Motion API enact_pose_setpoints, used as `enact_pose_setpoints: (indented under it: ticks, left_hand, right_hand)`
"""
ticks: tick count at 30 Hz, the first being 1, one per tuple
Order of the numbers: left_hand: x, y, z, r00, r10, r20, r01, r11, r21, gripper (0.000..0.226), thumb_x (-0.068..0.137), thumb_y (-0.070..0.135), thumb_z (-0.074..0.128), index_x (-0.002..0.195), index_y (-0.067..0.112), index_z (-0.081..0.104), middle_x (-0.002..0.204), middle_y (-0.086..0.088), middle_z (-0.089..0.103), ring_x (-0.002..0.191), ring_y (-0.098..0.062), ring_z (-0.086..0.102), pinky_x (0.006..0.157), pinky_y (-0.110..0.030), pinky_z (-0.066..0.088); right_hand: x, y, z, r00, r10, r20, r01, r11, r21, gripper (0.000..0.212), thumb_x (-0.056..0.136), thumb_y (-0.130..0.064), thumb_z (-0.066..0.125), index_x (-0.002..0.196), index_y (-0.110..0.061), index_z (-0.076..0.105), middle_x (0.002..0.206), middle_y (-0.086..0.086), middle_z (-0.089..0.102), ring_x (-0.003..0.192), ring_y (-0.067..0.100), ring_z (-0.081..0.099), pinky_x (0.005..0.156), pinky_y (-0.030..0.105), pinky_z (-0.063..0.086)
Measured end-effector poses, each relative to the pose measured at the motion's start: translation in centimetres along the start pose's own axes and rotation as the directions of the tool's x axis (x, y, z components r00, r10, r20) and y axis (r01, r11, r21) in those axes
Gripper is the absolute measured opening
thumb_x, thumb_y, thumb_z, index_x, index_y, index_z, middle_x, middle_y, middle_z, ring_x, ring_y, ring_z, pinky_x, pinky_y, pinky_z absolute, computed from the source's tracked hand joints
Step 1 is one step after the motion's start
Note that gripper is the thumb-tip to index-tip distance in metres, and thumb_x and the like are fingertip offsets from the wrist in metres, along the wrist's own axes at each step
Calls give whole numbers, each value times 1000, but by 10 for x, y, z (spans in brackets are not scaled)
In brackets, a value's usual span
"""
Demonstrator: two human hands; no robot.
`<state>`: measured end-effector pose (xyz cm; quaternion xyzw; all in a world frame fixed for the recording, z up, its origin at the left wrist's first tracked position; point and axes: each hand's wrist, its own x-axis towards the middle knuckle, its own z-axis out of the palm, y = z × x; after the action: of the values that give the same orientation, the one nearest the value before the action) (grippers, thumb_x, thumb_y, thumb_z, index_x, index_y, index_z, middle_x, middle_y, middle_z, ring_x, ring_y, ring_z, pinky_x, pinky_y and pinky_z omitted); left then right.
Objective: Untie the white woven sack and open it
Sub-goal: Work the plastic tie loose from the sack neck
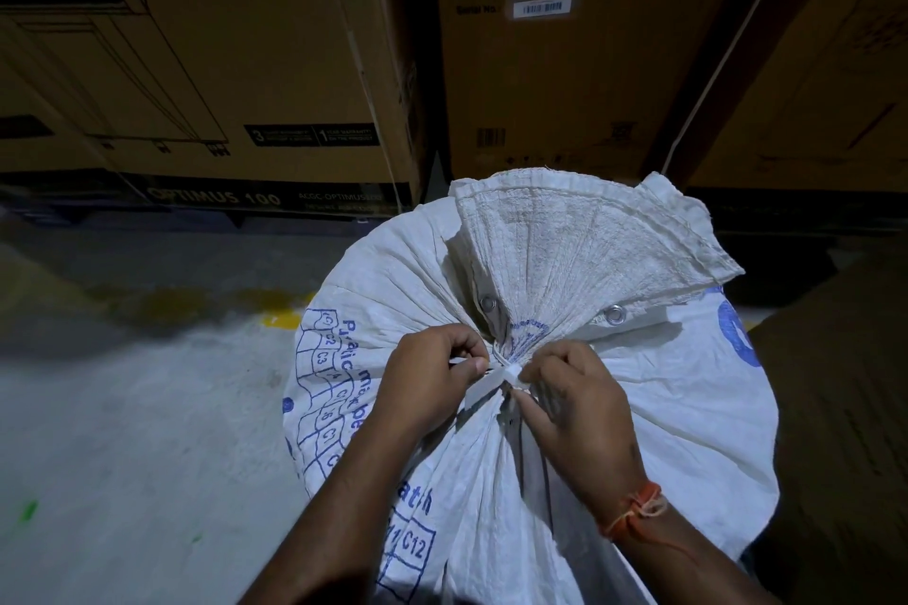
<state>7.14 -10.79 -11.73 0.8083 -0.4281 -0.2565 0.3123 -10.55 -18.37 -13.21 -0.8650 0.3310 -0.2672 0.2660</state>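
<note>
A full white woven sack (663, 388) with blue print stands on the floor right below me. Its neck is gathered and bound by a white strip tie (491, 381) at the centre; the loose mouth flap (580, 241) with two metal eyelets fans out beyond the knot. My left hand (432, 371) pinches the tie from the left side. My right hand (570, 403), with an orange thread at the wrist, pinches the knot from the right. The knot itself is partly hidden under my fingers.
Large brown cardboard boxes (236, 64) stand in a row just behind the sack. Grey concrete floor (123, 408) with a yellow painted mark (282, 319) lies to the left. A dark brown mass (845, 383) borders the sack on the right.
</note>
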Motion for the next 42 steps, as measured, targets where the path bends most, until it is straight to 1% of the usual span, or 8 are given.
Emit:
enact_pose_setpoints:
  ticks: [6,9,14,31,33,36,40,42]
  left_hand:
    - [-5,9,-2,995,0,-100,-7,997,-73,16,93,41,67,82,29,68,88,10,71,81,-3,66,78,-35,56]
    - [-13,14,-5,996,53,-73,-56,998,-42,30,75,59,75,80,31,68,92,11,66,87,-4,64,76,-27,54]
    - [-16,15,-2,1000,25,3,-25,999,30,14,77,30,82,78,28,68,69,12,70,56,0,58,62,-22,52]
    - [-13,16,-8,999,-45,20,46,998,-36,6,78,23,83,76,26,77,61,13,69,53,4,57,61,-15,45]
    - [-12,16,-10,998,-60,17,60,997,-56,8,78,22,82,74,26,77,62,13,69,53,4,58,62,-16,49]
    - [-11,14,-10,996,-83,44,88,989,-123,6,78,22,84,76,24,78,64,11,72,56,2,61,63,-19,53]
    - [-10,14,-9,991,-94,100,111,978,-177,7,78,20,84,77,23,78,59,12,68,53,4,59,58,-17,50]
    - [-10,12,-9,982,-100,160,135,965,-225,6,80,17,83,79,21,79,58,12,67,54,3,58,59,-18,48]
  right_hand:
    - [-1,7,-4,997,-83,-1,83,993,-89,17,75,-6,80,84,-15,70,95,-1,62,88,20,61,74,33,50]
    - [0,7,-5,994,-112,8,112,987,-112,13,78,-13,77,88,-16,70,98,0,62,89,24,60,72,40,51]
    - [1,3,-2,988,-157,15,157,971,-181,9,80,-24,75,85,-18,70,101,1,64,87,28,60,69,41,50]
    - [-1,10,-8,980,-188,57,194,974,-120,11,77,-13,79,78,-15,68,97,-2,64,88,23,60,72,39,51]
    - [-2,10,-12,990,-132,47,134,990,-41,12,78,-13,79,76,-18,69,95,-5,65,89,16,61,76,31,50]
    - [-4,10,-10,979,200,25,-201,954,223,19,77,-14,84,77,-23,67,78,-4,66,70,10,62,68,22,50]
    - [-5,-3,1,828,460,322,-549,544,634,30,80,-9,83,104,-15,65,83,16,67,69,17,62,73,35,61]
    - [-4,-9,6,825,466,321,-548,519,656,27,83,-4,80,105,-10,65,74,-2,68,64,12,64,66,25,59]
